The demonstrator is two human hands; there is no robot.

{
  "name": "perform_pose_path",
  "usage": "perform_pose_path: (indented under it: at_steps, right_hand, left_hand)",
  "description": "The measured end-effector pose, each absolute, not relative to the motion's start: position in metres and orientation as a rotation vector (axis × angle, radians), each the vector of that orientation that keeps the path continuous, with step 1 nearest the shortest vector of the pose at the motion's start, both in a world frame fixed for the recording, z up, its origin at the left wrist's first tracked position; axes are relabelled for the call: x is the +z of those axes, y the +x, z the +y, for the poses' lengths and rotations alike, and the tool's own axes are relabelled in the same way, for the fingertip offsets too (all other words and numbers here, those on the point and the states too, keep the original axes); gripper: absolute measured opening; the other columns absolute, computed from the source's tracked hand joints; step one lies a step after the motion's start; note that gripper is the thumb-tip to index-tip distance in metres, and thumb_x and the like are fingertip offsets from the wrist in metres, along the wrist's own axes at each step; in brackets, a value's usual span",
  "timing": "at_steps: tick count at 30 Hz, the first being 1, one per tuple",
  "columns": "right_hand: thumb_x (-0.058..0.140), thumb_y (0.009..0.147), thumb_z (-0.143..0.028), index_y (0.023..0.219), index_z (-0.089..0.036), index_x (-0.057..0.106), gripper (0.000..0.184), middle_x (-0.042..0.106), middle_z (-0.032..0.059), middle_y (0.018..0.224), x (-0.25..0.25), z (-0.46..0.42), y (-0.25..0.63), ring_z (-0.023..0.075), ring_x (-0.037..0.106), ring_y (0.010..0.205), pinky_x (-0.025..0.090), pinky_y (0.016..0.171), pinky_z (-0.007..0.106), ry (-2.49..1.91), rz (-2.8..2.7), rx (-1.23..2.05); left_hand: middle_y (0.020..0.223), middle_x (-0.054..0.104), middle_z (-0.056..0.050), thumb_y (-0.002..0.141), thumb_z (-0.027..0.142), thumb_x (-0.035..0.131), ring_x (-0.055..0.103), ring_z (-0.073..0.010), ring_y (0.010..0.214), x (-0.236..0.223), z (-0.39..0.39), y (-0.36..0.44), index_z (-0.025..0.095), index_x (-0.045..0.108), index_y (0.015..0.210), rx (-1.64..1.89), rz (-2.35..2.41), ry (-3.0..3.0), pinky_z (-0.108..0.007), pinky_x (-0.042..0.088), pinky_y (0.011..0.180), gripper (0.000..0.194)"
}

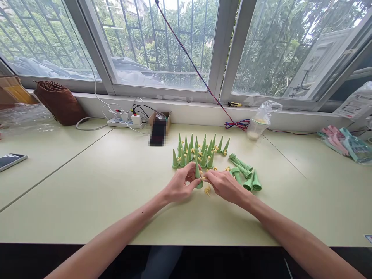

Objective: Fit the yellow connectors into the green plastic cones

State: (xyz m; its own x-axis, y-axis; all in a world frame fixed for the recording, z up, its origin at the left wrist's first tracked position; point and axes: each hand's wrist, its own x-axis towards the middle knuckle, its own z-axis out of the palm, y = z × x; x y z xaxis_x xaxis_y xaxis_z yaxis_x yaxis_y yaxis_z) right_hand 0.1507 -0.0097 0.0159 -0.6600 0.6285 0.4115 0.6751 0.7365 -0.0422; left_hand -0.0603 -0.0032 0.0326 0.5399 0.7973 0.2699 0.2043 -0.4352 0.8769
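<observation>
My left hand (183, 182) grips a green plastic cone spike (197, 170), which stands point up with its wide end near the table. Close beside it, the fingers of my right hand (223, 185) pinch a small yellow plastic piece (202, 178) against the lower side of the cone. Another yellow piece (207, 190) lies on the table just below the fingers. Beyond my hands, several green cones (182, 158) stand upright in a group, with yellow pieces attached or lying among them. To the right, several loose green cones (247, 174) lie on their sides in a pile.
The pale green table (87, 201) runs along a windowed wall. At the back are a power strip (124, 123), a small box (165, 118), coiled wire (238, 124) and a plastic cup (257, 128). A brown bag (59, 102) and phone (11, 161) are left; plastic packets (345, 143) right.
</observation>
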Motion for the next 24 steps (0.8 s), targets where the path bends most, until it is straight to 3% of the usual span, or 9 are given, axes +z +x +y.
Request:
perform_pose_path:
  at_steps: [9,16,24]
  right_hand:
    - [0.028,0.105,-0.022,0.075,-0.020,0.042,0.033,0.048,-0.0003,0.065,0.012,-0.008,0.151,0.0128,0.034,0.053,0.022,0.051,0.025,-0.938,-2.502,-0.126]
    - [0.029,0.104,-0.020,0.075,-0.021,0.039,0.030,0.047,-0.0014,0.063,0.012,-0.007,0.152,0.0127,0.035,0.052,0.022,0.052,0.025,-0.926,-2.467,-0.082]
    - [0.027,0.107,-0.026,0.077,-0.020,0.044,0.035,0.050,-0.0002,0.065,0.012,-0.007,0.149,0.0127,0.039,0.054,0.024,0.052,0.025,-0.945,-2.452,-0.089]
  left_hand:
    - [0.092,0.065,-0.004,0.094,0.030,0.056,0.065,-0.0159,0.079,0.030,-0.005,-0.061,0.018,0.051,0.106,0.906,0.794,1.975,-0.033,0.058,0.076,0.017]
    - [0.088,0.063,-0.003,0.094,0.026,0.055,0.057,-0.0118,0.067,0.026,-0.006,-0.059,0.018,0.052,0.102,0.961,0.800,2.053,-0.030,0.057,0.071,0.012]
    - [0.088,0.063,-0.004,0.092,0.022,0.055,0.055,-0.0120,0.065,0.023,-0.005,-0.058,0.018,0.054,0.100,1.014,0.826,2.110,-0.029,0.054,0.068,0.009]
